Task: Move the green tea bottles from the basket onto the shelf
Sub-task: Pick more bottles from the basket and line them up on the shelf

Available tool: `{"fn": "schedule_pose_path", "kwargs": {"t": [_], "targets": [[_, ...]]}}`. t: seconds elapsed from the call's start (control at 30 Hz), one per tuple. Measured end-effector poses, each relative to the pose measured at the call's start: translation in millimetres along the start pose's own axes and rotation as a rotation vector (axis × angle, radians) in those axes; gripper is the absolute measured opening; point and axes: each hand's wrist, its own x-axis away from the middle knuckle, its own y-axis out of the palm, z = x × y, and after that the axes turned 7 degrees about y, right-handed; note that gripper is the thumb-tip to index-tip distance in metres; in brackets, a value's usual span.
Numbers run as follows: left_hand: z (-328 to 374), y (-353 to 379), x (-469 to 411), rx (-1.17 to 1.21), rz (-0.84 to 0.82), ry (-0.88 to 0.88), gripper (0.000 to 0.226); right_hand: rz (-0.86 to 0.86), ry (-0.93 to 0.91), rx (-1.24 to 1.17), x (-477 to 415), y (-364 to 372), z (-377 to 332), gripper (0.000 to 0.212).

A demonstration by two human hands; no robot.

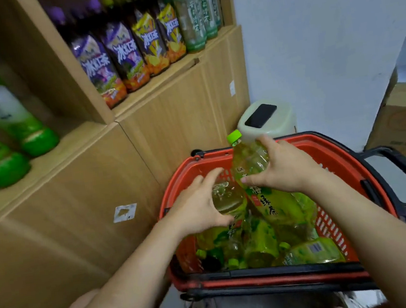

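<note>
The right hand point(284, 169) gripped one green tea bottle point(258, 172) by its shoulder; the left hand point(200, 205) closed around another bottle point(228, 199) in the basket point(329, 153). Lifting both straight up would probably have cleared the rim before swinging to the shelf point(73, 149).

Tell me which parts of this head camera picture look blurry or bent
Head view: the green bottles on the lower shelf at far left are smeared by blur; the shelf edges bow from wide-angle distortion; the right hand and its green tea bottle over the red basket are sharp, the light soft and even.
</note>
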Motion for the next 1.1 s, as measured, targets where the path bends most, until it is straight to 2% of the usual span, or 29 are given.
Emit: {"fn": "schedule_pose_path", "kwargs": {"t": [0.1,0.27,0.47,0.57,0.67,0.77,0.93,1.1], "targets": [[8,-53,61,0.062,0.301,-0.002,0.099,0.063,-0.079,-0.148,12,-14,-27,0.101],[21,-138,169,-0.027,0.703,0.027,0.09,0.091,-0.246,-0.268,52,-24,-82,0.08],[21,-215,286,-0.308,1.021,-0.003,0.085,0.055,-0.441,-0.247,106,-22,-171,0.08],[3,-242,327,-0.604,1.062,-0.032,0.087,0.031,-0.514,-0.25,125,-24,-219,0.079],[-36,-257,351,-0.883,1.042,-0.119,0.095,-0.002,-0.577,-0.246,141,-22,-267,0.087],[-83,-261,358,-1.009,1.004,-0.192,0.095,0.023,-0.596,-0.352,151,-13,-303,0.09],[-154,-250,352,-0.953,0.92,-0.219,0.097,0.025,-0.597,-0.531,148,2,-359,0.086],[-182,-261,347,-0.621,0.932,-0.288,0.094,0.071,-0.669,-0.643,130,22,-408,0.084]]}}
